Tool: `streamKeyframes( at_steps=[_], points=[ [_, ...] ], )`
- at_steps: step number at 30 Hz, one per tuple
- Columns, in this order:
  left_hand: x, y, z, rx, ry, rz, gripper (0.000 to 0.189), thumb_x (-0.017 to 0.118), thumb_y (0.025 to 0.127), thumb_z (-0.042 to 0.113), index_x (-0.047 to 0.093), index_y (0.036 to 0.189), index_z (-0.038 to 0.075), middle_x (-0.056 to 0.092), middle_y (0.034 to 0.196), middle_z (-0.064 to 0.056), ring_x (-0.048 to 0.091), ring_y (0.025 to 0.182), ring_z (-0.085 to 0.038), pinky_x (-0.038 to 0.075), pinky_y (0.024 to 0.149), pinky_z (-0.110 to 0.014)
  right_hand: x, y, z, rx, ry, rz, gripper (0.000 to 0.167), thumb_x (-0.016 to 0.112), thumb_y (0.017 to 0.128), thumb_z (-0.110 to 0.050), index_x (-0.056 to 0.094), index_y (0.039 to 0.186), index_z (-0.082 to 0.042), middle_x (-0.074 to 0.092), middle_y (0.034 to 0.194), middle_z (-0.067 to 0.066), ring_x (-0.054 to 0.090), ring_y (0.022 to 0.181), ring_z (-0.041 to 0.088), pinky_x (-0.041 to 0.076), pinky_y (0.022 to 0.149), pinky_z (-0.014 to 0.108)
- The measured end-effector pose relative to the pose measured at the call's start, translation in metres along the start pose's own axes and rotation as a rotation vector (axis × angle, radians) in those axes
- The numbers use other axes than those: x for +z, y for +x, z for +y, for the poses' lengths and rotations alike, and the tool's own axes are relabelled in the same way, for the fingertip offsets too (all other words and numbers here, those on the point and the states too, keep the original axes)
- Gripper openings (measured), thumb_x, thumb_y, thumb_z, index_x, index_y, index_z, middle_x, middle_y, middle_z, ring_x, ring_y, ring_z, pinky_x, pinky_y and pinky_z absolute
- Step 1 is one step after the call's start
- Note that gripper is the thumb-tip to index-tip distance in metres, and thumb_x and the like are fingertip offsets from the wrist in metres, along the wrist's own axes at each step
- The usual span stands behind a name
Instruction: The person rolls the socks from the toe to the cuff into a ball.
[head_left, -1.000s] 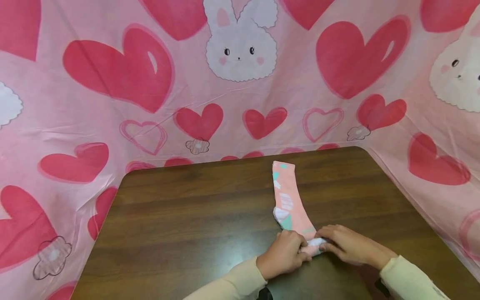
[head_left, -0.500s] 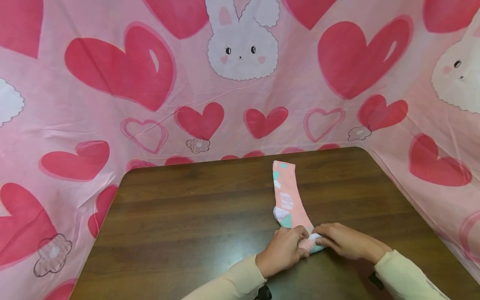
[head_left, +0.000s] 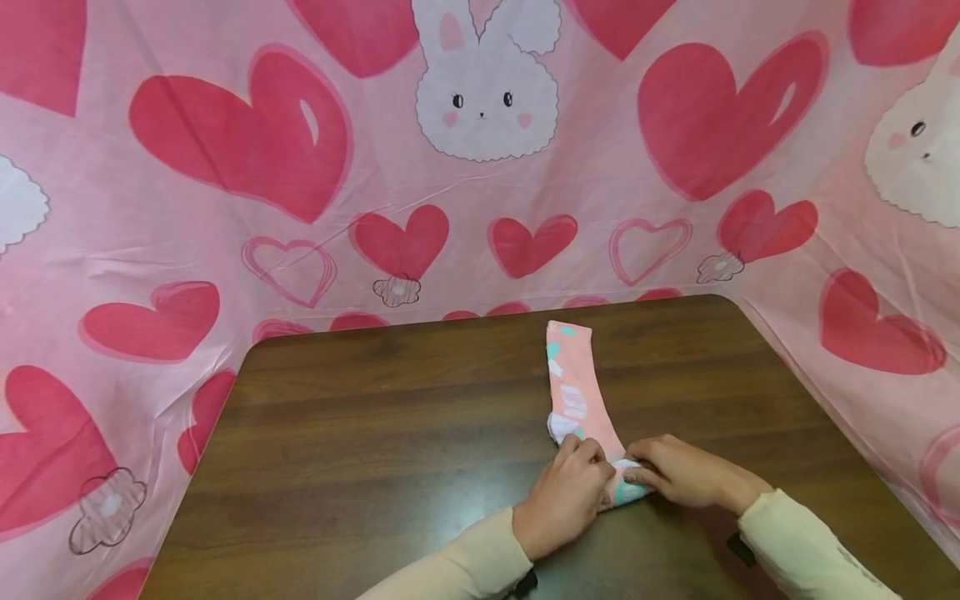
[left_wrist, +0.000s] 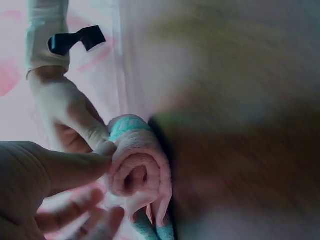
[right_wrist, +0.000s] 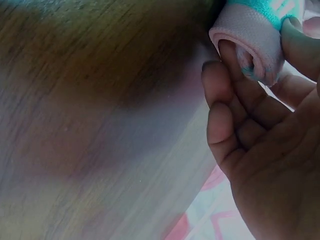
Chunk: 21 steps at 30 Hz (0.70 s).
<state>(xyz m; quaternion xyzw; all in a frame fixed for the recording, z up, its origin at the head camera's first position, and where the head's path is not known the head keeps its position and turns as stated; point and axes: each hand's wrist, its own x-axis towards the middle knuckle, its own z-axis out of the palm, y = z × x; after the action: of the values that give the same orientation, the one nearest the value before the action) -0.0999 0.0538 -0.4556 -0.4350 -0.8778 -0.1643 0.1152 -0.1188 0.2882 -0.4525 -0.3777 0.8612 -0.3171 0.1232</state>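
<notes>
A pink sock (head_left: 581, 375) with white and teal patches lies lengthwise on the table, its cuff pointing away from me. The near end is wound into a thick roll (left_wrist: 139, 167), whose spiral shows from the side in the left wrist view. My left hand (head_left: 567, 492) grips the roll's left end, thumb on the near side. At the other end, my right hand (head_left: 686, 473) pinches the roll between thumb and fingers. In the right wrist view, a finger reaches into the roll's open end (right_wrist: 252, 62), and the thumb presses its outer side. Part of the roll is hidden behind the hands.
The brown wooden table (head_left: 360, 433) has rounded far corners. Pink cloth (head_left: 525, 192) with hearts and rabbits hangs behind it and along both sides. A black strap (left_wrist: 75, 41) sits at the right sleeve.
Both hands have moved a little away from me along the sock, turning the roll forward. The flat stretch of sock is shorter, and more teal shows on the roll.
</notes>
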Motion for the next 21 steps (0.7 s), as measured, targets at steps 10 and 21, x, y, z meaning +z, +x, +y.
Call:
streamKeyframes(
  at_steps=[10, 21],
  points=[
    [-0.004, 0.0038, -0.0007, 0.101, 0.082, -0.081, 0.005, 0.08, 0.088, 0.025, 0.079, 0.093, 0.025, 0.061, 0.093, 0.008, 0.051, 0.074, -0.007, 0.042, 0.059, -0.009, -0.0025, 0.0019, -0.0003, 0.041, -0.067, 0.037, 0.02, 0.064, 0.1, -0.024, 0.055, 0.082, -0.022, 0.045, 0.074, -0.018, 0.043, 0.065, -0.004, 0.04, 0.054, 0.02],
    [-0.001, 0.0024, -0.0029, 0.156, 0.155, -0.05, 0.007, 0.075, 0.09, 0.025, 0.077, 0.087, 0.019, 0.059, 0.092, 0.005, 0.051, 0.072, -0.008, 0.043, 0.053, -0.01, 0.0062, -0.0042, -0.0043, -0.166, -0.386, 0.332, 0.018, 0.082, 0.085, -0.024, 0.067, 0.094, -0.02, 0.054, 0.093, -0.014, 0.048, 0.078, 0.0, 0.043, 0.067, 0.021]
  ],
)
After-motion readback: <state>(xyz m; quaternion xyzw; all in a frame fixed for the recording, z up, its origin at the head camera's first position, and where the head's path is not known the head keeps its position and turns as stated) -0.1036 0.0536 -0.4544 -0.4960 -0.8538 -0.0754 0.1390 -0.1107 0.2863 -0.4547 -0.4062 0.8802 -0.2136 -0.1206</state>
